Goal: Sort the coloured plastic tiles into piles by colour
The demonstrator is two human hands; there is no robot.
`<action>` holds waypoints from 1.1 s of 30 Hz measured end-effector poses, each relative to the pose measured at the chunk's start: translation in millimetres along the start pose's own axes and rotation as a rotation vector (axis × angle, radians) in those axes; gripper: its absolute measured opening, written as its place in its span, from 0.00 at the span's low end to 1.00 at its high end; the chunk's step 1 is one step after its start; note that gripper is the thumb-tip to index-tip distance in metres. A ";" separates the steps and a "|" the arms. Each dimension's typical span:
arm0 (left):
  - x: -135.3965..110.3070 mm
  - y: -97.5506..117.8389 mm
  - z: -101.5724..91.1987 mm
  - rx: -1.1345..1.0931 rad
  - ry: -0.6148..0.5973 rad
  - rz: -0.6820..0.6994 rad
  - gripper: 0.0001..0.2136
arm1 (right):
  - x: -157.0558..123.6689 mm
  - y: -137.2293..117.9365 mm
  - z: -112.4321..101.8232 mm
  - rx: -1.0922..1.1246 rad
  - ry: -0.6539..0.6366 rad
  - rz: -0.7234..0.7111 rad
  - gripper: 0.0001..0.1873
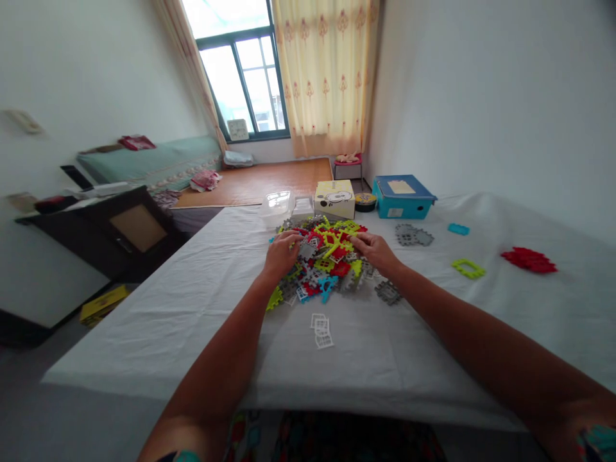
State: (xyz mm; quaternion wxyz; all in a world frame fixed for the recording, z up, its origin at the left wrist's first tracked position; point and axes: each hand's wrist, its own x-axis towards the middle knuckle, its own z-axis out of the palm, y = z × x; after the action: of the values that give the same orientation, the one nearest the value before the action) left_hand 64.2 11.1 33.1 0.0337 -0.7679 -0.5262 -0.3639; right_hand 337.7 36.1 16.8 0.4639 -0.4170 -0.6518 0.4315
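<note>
A heap of interlocking plastic building panels in red, lime, grey, blue and white lies on the white-covered table. At its left side is my left hand, fingers curled in beside a grey panel; what they grip, if anything, is hidden. My right hand reaches into the right side, thumb and fingers pinched on the edge of a lime-green panel. Several white window-frame pieces lie in front of the heap. Beside my right wrist rests a dark grey panel.
On the right lie grey panels, a blue piece, a lime frame and a red pile. Behind the heap stand a clear container, a yellow-white box, a round tin and a lidded blue box.
</note>
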 end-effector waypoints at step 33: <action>-2.1 71.2 35.8 -0.462 -0.141 0.175 0.07 | -40.2 -33.4 -50.6 -0.558 -0.220 -0.497 0.23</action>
State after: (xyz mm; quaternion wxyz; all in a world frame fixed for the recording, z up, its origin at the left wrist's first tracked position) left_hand 141.9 -6.6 29.1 -0.1478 -0.8212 -0.3618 -0.4158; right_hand 390.7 -2.3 48.7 0.3503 -0.3080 -0.8710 0.1541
